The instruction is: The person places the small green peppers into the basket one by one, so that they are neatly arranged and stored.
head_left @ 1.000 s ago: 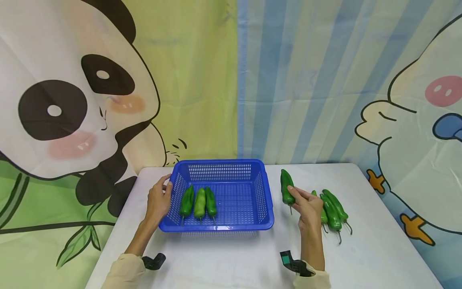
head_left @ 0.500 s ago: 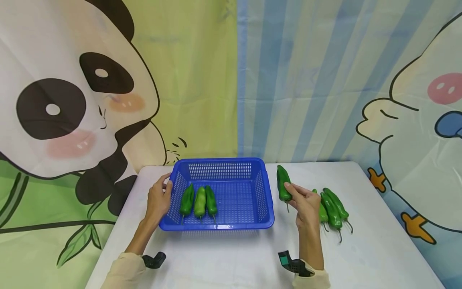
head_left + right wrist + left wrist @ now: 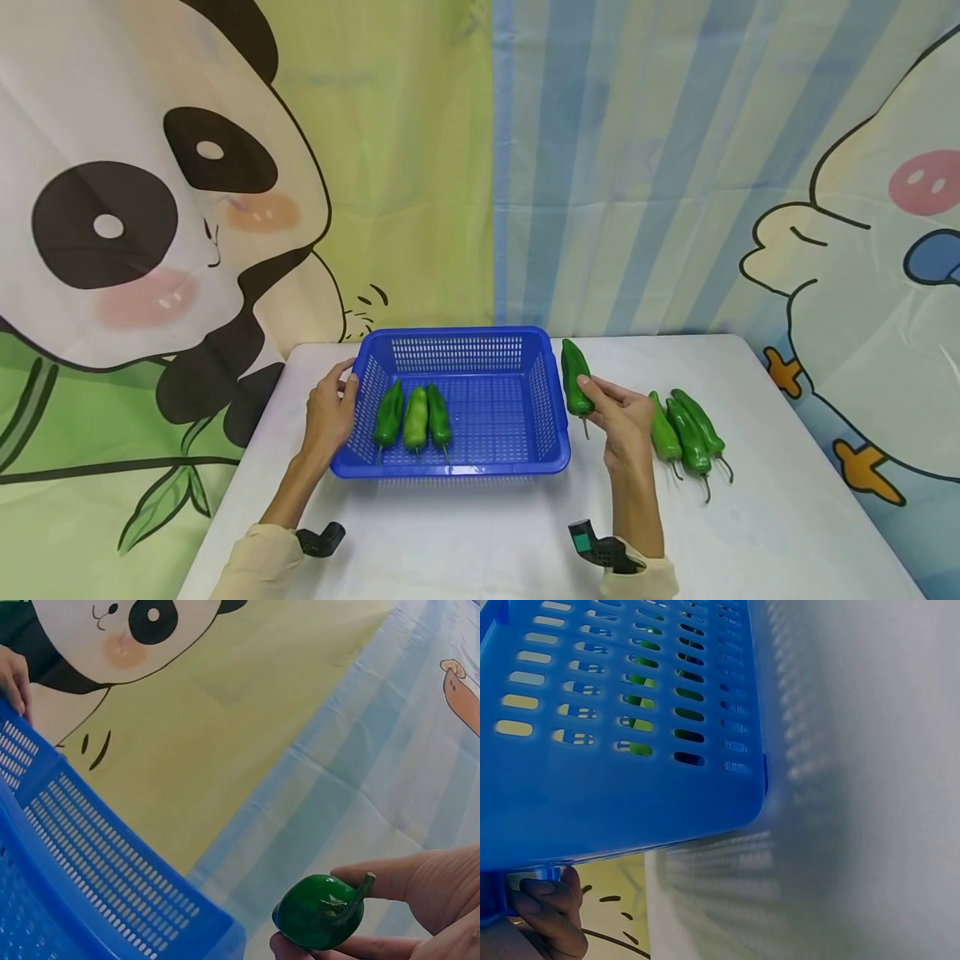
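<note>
In the head view, my left hand [image 3: 330,414] grips the left rim of a blue plastic basket [image 3: 480,470]. Its fingers [image 3: 551,915] curl at that rim in the left wrist view. My right hand [image 3: 626,419] pinches a dark green pepper [image 3: 574,379] between thumb and fingers, tip up and stem down, just beyond the basket's right side. From the right wrist, the held pepper [image 3: 315,911] shows stem end on. Inside the basket, three peppers lie side by side at the left: a dark one [image 3: 388,415], a lighter one [image 3: 416,421] and a slim one [image 3: 438,417].
Right of my right hand, a light green pepper [image 3: 664,433] and two darker ones, one nearer [image 3: 687,440] and one farther [image 3: 701,423], lie on the white table [image 3: 795,517]. A printed curtain [image 3: 615,167] hangs behind the table.
My right hand has moved left with the pepper, closer to the basket's right rim, uncovering more of the light green pepper on the table. The left hand stays on the basket.
</note>
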Tool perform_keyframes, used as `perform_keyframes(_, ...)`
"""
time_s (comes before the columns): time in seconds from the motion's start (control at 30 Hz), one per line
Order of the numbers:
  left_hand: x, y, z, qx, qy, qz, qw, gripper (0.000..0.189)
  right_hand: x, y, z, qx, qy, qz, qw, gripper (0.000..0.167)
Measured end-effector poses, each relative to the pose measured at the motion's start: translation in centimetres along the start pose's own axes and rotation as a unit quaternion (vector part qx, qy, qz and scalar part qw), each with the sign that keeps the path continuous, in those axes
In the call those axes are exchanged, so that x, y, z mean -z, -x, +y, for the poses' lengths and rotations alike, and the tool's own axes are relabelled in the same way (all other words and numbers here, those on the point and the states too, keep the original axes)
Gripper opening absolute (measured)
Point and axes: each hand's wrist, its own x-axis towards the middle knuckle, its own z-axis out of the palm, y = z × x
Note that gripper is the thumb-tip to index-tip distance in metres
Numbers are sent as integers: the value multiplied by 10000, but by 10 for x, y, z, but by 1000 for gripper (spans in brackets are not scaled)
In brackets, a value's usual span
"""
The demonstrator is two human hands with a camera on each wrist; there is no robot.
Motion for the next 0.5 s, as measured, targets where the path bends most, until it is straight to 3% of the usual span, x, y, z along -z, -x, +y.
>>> perform_keyframes(0.5,-1,1,0,26,3,-18,10000,47,-24,7,1,55,169,-379,9991,48)
